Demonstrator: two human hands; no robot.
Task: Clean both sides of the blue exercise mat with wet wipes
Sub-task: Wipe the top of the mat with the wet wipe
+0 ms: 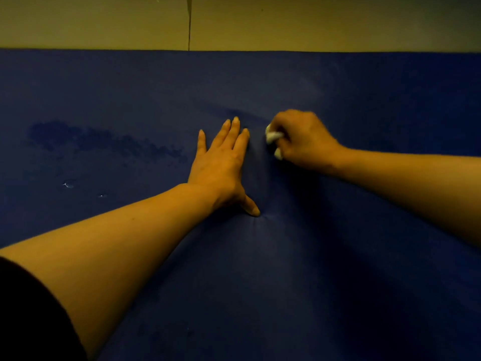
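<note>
Right hand [303, 140]: fingers curled tight round a bunched white wet wipe [273, 136], pressed down on the blue exercise mat [338, 256]. Most of the wipe is hidden in the fist; only two white bits show. Left hand [221, 165]: fingers straight, spread, flat on the mat just beside the right, thumb denting the surface. Mat fills nearly the whole view, side and near edges cut off. Dark damp patch [104, 142] to the left; two small pale specks [68, 184], unclear. Tan floor [104, 22] beyond the far edge. Dark sleeve [26, 321] at lower left.
</note>
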